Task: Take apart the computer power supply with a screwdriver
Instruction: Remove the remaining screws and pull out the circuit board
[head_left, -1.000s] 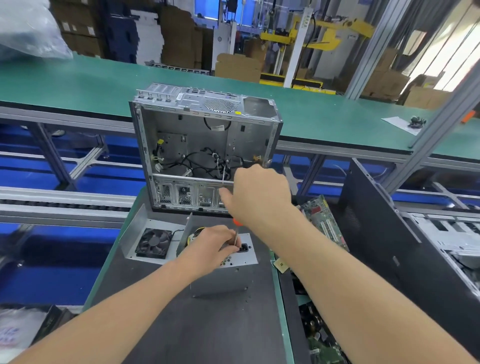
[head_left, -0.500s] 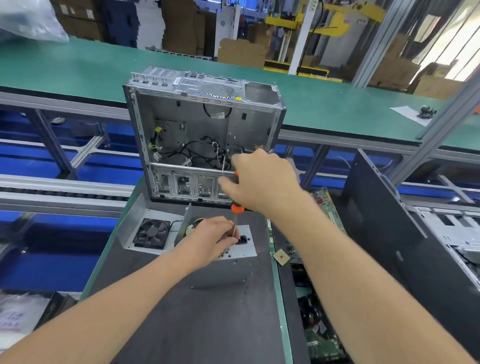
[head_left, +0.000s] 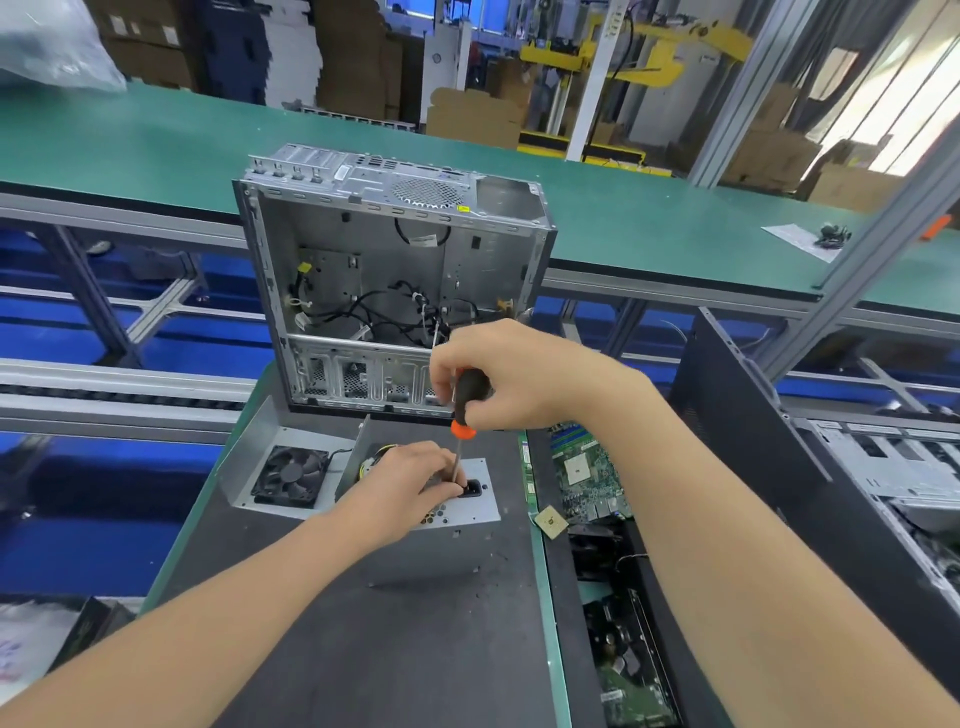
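A person's right hand (head_left: 511, 374) wrapped its fingers round the black-and-orange handle of a screwdriver (head_left: 470, 397), shaft angled down to the face of a grey metal power supply (head_left: 480, 514) beside its black socket. The left hand (head_left: 405, 488) gripped the unit from above, fingers bent at the shaft's tip. The perforated supply, yellow wires showing behind the hand, lay on a dark mat (head_left: 389, 649) just in front of an open computer case (head_left: 363, 249). A detached fan panel (head_left: 291, 475) sat just to its left; the mat's right edge and a bin of circuit boards (head_left: 587, 475) lay close by, with bare mat nearer the camera.
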